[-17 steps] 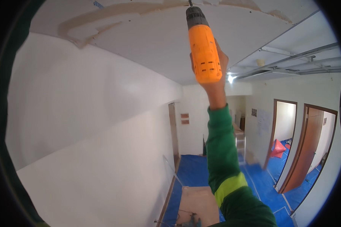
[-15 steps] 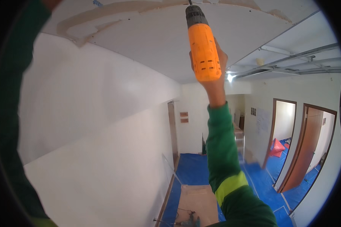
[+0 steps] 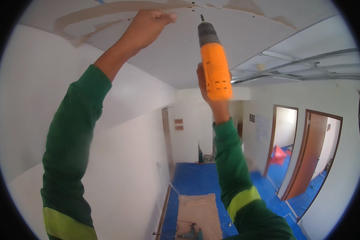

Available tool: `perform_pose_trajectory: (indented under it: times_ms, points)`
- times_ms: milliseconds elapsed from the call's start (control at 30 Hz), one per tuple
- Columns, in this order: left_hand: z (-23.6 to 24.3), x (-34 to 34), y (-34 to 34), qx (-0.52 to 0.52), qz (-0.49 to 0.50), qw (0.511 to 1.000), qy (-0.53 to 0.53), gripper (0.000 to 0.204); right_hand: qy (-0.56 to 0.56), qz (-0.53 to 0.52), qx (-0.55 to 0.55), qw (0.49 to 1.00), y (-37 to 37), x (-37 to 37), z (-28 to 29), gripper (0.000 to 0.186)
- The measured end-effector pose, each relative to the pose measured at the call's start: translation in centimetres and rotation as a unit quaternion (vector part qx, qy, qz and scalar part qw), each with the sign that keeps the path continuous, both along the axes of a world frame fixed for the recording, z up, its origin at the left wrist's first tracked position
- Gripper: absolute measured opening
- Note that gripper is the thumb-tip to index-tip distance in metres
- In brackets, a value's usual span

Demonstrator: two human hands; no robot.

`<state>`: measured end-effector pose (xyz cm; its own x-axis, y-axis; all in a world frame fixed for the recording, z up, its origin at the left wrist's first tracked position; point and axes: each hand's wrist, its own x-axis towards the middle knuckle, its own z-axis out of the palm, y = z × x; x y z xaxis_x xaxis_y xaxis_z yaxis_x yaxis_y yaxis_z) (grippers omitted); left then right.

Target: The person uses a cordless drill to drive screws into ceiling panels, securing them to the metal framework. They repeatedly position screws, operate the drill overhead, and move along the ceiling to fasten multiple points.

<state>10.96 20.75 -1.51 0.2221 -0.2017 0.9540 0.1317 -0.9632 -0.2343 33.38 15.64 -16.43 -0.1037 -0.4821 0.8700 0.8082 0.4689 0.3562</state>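
Note:
My right hand (image 3: 204, 86) grips an orange-and-black cordless drill (image 3: 214, 70), raised with its bit (image 3: 203, 18) pointing up at the white ceiling board (image 3: 240, 34). The bit sits apart from a brownish seam (image 3: 224, 9) with small dark spots along it, as far as I can tell. My left hand (image 3: 151, 25) is raised at the left of the bit, close to that seam, its fingers curled and thumb and fingertips together. Whether anything small is between them I cannot make out. Both arms wear green sleeves with yellow-green bands.
Exposed metal ceiling framing (image 3: 308, 64) is at right. A white wall (image 3: 120, 144) runs along the left. Below lie blue floor sheeting (image 3: 192, 180) and a tan board (image 3: 196, 208) with power tools (image 3: 194, 232). Right-side doorways show a wooden door (image 3: 312, 156) and red object (image 3: 279, 154).
My left arm has come up from the left edge, its hand now beside the drill tip. The drill has moved slightly lower in the picture, its bit away from the seam.

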Motion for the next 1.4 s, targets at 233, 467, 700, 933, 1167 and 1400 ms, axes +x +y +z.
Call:
perform_pose_trajectory:
  times_ms: [233,467,700,933,1167,1400]
  points:
    - [-0.5,4.2,-2.6,-0.217,-0.275,0.923,0.159,0.063,-0.049,0.008,0.007,0.999,-1.1,-0.8,2.5,0.016]
    - [-1.4,5.0,-3.0,-0.234,-0.402,0.874,0.144,0.047,-0.069,0.013,0.000,0.998,-0.8,-1.0,3.3,0.025]
    - [-0.8,4.7,-3.0,-0.230,-0.376,0.884,0.154,0.044,-0.059,-0.004,-0.011,0.998,-1.1,-0.8,3.6,0.029]
    - [-0.6,3.6,-3.4,-0.247,-0.362,0.883,0.170,0.051,-0.065,0.000,-0.011,0.998,-1.6,-0.7,3.8,0.029]
    - [-1.2,4.9,-2.9,-0.202,-0.253,0.927,0.188,0.077,-0.048,-0.009,-0.021,0.999,-1.1,-0.9,3.7,0.033]
    - [-2.4,5.1,-4.2,-0.242,-0.297,0.911,0.156,0.075,-0.009,-0.021,-0.053,0.998,-1.2,-0.9,3.8,0.039]
